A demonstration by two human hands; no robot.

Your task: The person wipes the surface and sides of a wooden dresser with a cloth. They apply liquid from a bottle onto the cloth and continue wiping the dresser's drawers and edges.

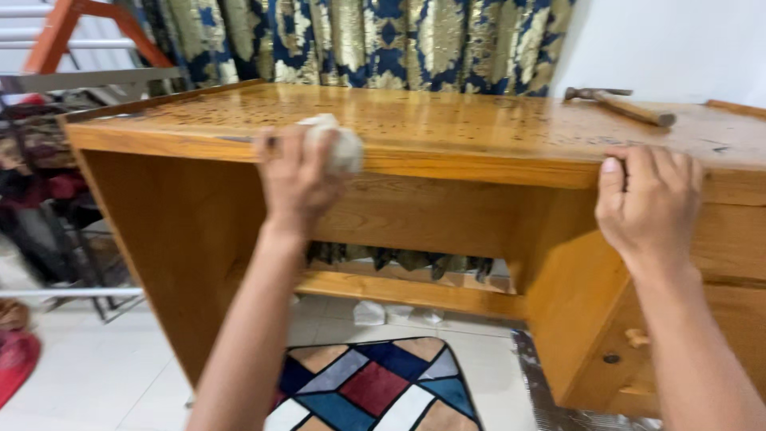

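Left hand (295, 179) fingers clenched on white cloth (339, 142) at worktop (479, 128) near edge; right hand (650, 203) braces edge, holding nothing; press evenly.

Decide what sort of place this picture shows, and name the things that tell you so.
Probably a room in a home. A patterned blue-and-gold curtain hangs behind a wooden desk, and a colourful patchwork rug lies on the tiled floor. The left hand presses a whitish cloth to the desk's edge.
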